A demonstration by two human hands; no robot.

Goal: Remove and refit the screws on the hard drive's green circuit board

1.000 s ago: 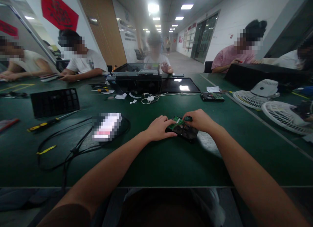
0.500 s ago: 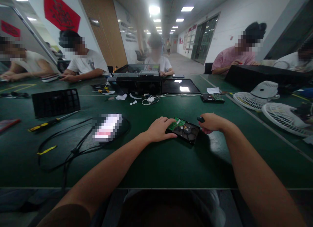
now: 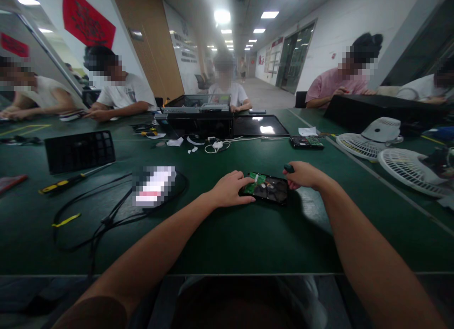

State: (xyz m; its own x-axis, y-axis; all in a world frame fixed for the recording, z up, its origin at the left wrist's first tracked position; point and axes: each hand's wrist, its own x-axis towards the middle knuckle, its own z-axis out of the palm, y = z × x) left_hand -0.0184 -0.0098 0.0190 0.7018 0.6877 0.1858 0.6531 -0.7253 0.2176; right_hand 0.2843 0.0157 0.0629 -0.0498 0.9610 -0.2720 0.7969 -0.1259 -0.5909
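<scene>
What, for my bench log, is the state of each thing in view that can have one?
Left hand: gripping hard drive
Right hand: shut around dark-handled tool
Hard drive: green board facing up
Phone: screen lit, content blurred
Yellow-handled screwdriver: lying loose
Black cable: loosely looped
White cable: loosely coiled
Second hard drive: lying unheld
Ceiling light: on

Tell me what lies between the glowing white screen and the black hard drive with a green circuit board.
The head view shows a black cable loop, green tabletop, then the left hand holding the drive.
</scene>
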